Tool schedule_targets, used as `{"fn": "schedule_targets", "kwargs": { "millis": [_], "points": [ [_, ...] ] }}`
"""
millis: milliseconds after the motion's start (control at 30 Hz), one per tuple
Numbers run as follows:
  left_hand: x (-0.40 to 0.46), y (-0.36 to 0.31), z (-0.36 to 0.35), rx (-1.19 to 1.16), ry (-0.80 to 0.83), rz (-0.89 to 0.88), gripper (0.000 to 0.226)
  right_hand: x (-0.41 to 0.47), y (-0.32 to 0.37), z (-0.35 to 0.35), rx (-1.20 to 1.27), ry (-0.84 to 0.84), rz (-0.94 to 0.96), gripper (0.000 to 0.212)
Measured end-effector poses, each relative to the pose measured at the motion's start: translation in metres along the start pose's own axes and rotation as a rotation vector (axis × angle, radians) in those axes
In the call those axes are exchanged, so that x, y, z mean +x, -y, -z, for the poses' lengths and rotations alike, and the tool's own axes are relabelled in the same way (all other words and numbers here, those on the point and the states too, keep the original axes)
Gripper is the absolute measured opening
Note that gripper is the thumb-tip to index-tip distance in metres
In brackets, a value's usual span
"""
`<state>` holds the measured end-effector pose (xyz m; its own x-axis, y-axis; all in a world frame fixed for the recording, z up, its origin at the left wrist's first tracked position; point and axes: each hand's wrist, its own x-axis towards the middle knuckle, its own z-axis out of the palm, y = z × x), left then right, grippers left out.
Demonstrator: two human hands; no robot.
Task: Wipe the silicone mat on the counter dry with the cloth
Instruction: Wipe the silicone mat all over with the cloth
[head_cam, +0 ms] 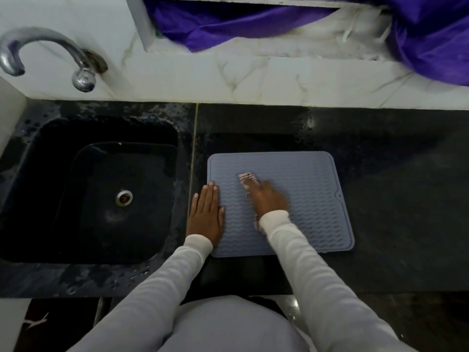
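A blue-grey silicone mat [304, 189] with wavy ridges lies flat on the black counter, right of the sink. My left hand [206, 214] rests palm down on the mat's left edge, fingers together and flat. My right hand [267, 198] presses a small striped cloth [247, 178] onto the middle of the mat. The cloth shows beyond my fingertips and again beside my wrist; the rest is under the hand. The right hand looks slightly blurred.
A black sink [101, 189] with a metal drain sits to the left, with a chrome tap [50, 52] above it. Water drops lie on the counter [406, 199] around the sink. Purple fabric [418, 29] hangs over the white marble ledge behind.
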<state>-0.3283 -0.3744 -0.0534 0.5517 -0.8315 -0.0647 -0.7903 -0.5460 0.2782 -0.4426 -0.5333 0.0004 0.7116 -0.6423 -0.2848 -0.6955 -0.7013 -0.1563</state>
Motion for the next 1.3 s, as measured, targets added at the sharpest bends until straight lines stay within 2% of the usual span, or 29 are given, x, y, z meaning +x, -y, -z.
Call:
{"fn": "schedule_targets", "kwargs": {
  "millis": [133,267,367,433,533,600,733,833,933,1100,1300],
  "points": [
    [0.000,-0.001,0.000,-0.018,-0.009,0.000,0.062,0.003,-0.075,0.018,0.020,-0.016,-0.170,0.045],
    [0.000,-0.001,0.002,-0.013,0.008,0.000,0.062,0.008,-0.137,0.022,0.045,-0.120,-0.344,0.074],
    [0.001,-0.001,0.005,-0.009,0.021,-0.006,0.062,0.007,-0.156,0.029,0.166,-0.104,-0.471,0.060],
    [0.002,-0.001,0.007,-0.014,0.022,-0.015,0.062,0.005,-0.158,0.032,0.145,-0.111,-0.492,0.048],
    [0.007,-0.001,0.009,-0.032,0.015,-0.027,0.063,0.011,-0.151,0.035,0.197,-0.142,-0.520,0.043],
    [0.013,-0.007,0.016,-0.078,-0.020,-0.017,0.062,0.020,-0.131,0.039,0.279,-0.189,-0.446,0.038],
    [0.047,-0.011,0.032,-0.231,-0.052,0.021,0.057,0.039,-0.045,0.048,0.344,-0.242,-0.101,0.033],
    [0.084,-0.003,0.036,-0.144,-0.028,-0.027,0.060,0.058,0.022,0.044,0.320,-0.165,0.015,0.035],
    [0.099,0.004,0.029,-0.041,0.069,-0.061,0.063,0.070,0.062,0.027,0.322,-0.029,0.071,0.041],
    [0.094,0.011,0.017,0.053,0.024,-0.045,0.062,0.082,0.036,0.022,0.194,0.102,-0.001,0.052],
    [0.094,0.012,0.013,0.045,0.020,-0.032,0.062,0.072,-0.056,0.046,0.171,0.029,-0.136,0.046]
  ]
}}
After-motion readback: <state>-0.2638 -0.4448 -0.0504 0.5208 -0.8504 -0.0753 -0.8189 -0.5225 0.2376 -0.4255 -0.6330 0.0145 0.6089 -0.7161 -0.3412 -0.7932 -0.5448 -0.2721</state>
